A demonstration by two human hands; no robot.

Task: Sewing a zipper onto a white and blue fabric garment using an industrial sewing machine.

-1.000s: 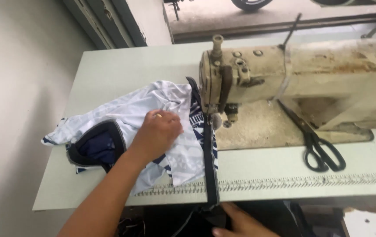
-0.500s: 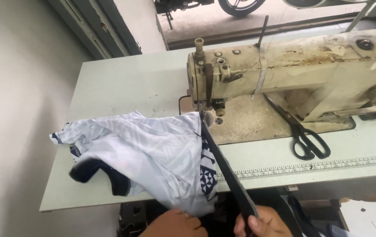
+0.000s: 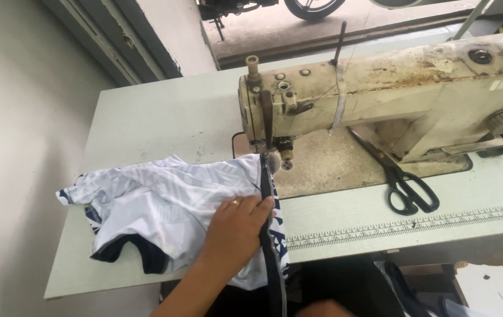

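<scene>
A white patterned garment (image 3: 146, 202) with dark blue trim lies on the pale table (image 3: 157, 123), left of an old cream sewing machine (image 3: 392, 88). A dark strip (image 3: 272, 258) runs from under the machine's needle down over the table's front edge. My left hand (image 3: 236, 226) lies flat on the garment with a ring on one finger, and its fingertips touch the dark strip just in front of the needle. Only a blurred sliver of my right hand (image 3: 322, 308) shows at the bottom edge, below the table front.
Black-handled scissors (image 3: 401, 176) lie on the machine bed to the right of the needle. A measuring tape strip (image 3: 415, 226) runs along the table's front edge. A grey wall stands on the left, and a wheel shows beyond the doorway at the top.
My left hand has come back up from below the table edge and now presses on the garment by the needle. My right hand has dropped almost out of view. The view has shifted closer.
</scene>
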